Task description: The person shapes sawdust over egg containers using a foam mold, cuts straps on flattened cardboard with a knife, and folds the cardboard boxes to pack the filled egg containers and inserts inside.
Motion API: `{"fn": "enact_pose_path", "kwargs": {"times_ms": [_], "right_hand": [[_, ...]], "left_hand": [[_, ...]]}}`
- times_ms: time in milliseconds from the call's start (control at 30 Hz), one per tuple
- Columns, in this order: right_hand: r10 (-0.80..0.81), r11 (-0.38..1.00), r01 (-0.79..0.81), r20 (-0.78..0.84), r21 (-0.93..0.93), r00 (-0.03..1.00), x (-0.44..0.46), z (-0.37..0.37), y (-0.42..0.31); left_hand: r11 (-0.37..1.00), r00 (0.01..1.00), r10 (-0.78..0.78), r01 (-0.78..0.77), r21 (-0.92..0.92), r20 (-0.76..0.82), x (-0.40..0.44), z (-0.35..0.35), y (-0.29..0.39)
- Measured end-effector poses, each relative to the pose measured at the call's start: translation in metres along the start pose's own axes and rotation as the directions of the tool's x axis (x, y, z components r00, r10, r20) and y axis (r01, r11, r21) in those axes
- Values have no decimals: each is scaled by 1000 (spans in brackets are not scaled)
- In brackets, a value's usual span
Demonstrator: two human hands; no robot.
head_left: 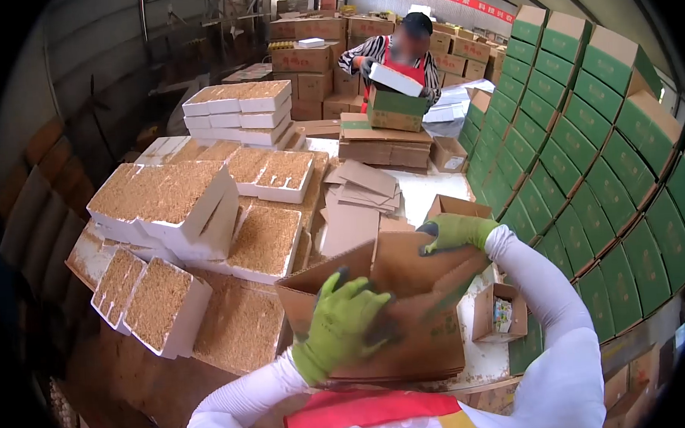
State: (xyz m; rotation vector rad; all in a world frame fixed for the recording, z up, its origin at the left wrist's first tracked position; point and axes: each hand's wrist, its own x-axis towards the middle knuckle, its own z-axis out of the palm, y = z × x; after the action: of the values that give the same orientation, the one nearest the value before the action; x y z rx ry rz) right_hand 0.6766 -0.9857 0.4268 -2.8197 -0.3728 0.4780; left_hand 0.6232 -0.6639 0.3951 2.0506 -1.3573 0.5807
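A brown cardboard box [419, 342] with its top opened stands in front of me on the table. My right hand [461, 233], in a green glove with dark fingertips, grips the box at its far right upper edge. My left hand [339, 326], gloved the same way, is at the near left side of the box. Its fingers are bent and apart, and whether they press on the cardboard is unclear. Flat cardboard pieces [361, 197] lie just beyond the box. A small open carton [499, 314] with little packets inside stands to its right.
White foam trays [155, 193] filled with brown crumbly material are stacked on the left. Green boxes [579, 139] form a tall wall on the right. Across the table, a person [389, 60] holds a white tray [397, 79] over a green box [396, 110]. Brown cartons [301, 59] stand behind.
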Motion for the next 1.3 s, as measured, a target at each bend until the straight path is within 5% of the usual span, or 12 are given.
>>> {"fn": "enact_pose_path", "kwargs": {"times_ms": [200, 267, 467, 567, 667, 733, 833, 933, 1067, 1133, 1200, 1300], "right_hand": [[-45, 970, -10, -219, -244, 975, 34, 26, -88], [-27, 957, -41, -228, -287, 973, 40, 20, -92], [-99, 971, 11, -359, -240, 928, 53, 33, -71], [-238, 918, 329, -356, 222, 904, 30, 23, -51], [-269, 943, 71, -621, -325, 736, -70, -20, -63], [-15, 974, 78, -280, 214, 960, -134, -28, -87], [-164, 883, 119, -62, -454, 984, -149, 20, -106], [-278, 936, 281, 48, -212, 959, -104, 28, -95], [-29, 945, -119, 438, 306, 899, -41, 60, -53], [-135, 957, 67, 230, 281, 964, -43, 47, -64], [-324, 917, 333, -80, 217, 943, -40, 46, -53], [-222, 972, 233, -476, -35, 851, -38, 16, -45]], "left_hand": [[802, 957, 272, -165, -574, 105, 7, 22, 56], [535, 945, 184, 135, -834, 271, 11, -13, 23], [964, 995, 25, 1, -264, 95, -21, 25, -50], [990, 785, 138, -94, -104, 604, -16, 57, -53], [955, 944, 116, -21, -295, 309, -27, 55, -72], [957, 962, 101, -25, -287, 253, -37, 58, -76], [969, 967, 91, -30, -244, 240, -32, 69, -78], [720, 952, -62, 251, -647, 300, -21, 63, -93], [-268, 703, -111, 659, -703, 702, -5, 27, -87], [751, 916, -124, 337, -568, 380, -7, 47, -78], [997, 927, -49, 64, -29, 372, -16, 66, -62], [1000, 996, -20, 20, 1, 90, -16, 51, -47]]}}
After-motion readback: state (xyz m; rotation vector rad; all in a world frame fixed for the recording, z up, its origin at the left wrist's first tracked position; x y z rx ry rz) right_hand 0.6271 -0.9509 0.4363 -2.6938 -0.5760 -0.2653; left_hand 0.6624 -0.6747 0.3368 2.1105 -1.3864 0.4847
